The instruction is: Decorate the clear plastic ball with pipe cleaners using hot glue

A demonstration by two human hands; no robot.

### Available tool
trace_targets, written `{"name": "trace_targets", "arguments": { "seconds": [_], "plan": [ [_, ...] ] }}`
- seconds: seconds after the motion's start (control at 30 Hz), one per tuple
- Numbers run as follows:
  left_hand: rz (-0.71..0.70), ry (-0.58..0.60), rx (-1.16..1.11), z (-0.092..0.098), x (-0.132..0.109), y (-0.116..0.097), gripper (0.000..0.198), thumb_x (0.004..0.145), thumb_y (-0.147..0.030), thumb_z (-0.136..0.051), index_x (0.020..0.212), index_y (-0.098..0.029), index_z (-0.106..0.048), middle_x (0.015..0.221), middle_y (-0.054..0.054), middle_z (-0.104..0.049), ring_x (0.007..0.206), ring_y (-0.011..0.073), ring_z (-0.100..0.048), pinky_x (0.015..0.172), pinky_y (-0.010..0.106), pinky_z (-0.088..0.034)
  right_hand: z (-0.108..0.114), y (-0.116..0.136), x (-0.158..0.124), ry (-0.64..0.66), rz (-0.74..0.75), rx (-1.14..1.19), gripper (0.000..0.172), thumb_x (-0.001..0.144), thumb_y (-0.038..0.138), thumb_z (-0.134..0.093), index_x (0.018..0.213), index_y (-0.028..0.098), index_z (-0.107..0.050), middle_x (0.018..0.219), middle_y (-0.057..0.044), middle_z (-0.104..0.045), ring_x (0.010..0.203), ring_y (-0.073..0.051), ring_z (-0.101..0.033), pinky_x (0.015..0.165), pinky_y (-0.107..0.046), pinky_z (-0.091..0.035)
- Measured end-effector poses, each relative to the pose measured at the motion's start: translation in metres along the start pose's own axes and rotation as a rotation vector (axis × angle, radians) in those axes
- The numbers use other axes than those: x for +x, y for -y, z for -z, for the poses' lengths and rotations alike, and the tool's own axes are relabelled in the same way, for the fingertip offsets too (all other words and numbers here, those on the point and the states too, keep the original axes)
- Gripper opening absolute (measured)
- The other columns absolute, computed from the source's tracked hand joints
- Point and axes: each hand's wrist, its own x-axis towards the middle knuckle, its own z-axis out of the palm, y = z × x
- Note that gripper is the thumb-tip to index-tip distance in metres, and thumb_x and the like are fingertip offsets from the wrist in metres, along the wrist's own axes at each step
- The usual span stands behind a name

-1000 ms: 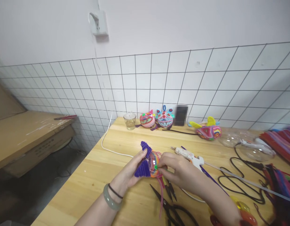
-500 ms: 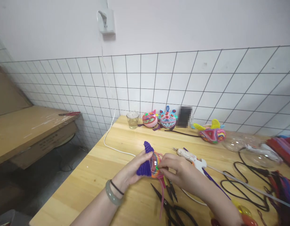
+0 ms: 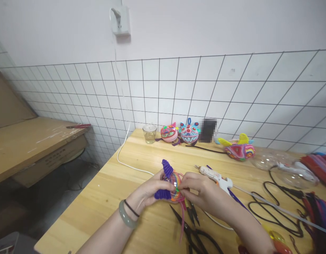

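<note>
A clear plastic ball decorated as a fish (image 3: 175,179), with coloured pipe cleaners round it and a purple tail fin (image 3: 163,194), is held above the table. My left hand (image 3: 154,187) grips it from the left, its thumb lying across the tail side. My right hand (image 3: 196,187) has its fingertips pinched together against the ball's right side, at a pink pipe cleaner that trails down; exactly what is between the fingertips is hidden. Below lie black-handled scissors (image 3: 190,233) and pliers (image 3: 191,211), partly under the ball.
A white glue gun (image 3: 213,174) lies right of my hands, its cable nearby. Finished fish ornaments (image 3: 189,134), a lidded glass cup (image 3: 149,134) and clear plastic balls (image 3: 263,159) stand along the wall. Bundled pipe cleaners (image 3: 317,169) and black cord (image 3: 271,211) are at right.
My left thumb has shifted right and down over the tail onto the ball. My right fingers stay at the ball's right side. The view has shifted slightly.
</note>
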Motion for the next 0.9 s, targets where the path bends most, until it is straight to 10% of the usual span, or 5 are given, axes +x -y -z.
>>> {"name": "trace_targets", "arguments": {
  "seconds": [0.9],
  "plan": [
    [-0.158,0.002,-0.036,-0.007,-0.001,-0.002,0.031,0.063,-0.011,-0.075,0.093,-0.014,-0.067,0.087,0.006,-0.068,0.078,0.0185,-0.063,0.073,0.031,-0.050,-0.001,0.000,0.001,-0.106,-0.102,-0.121,0.012,0.085,0.009,-0.058,0.083,0.018,-0.065,0.079,-0.005,-0.066,0.073,-0.017,-0.064,0.065,-0.027,-0.049]
  ]
}}
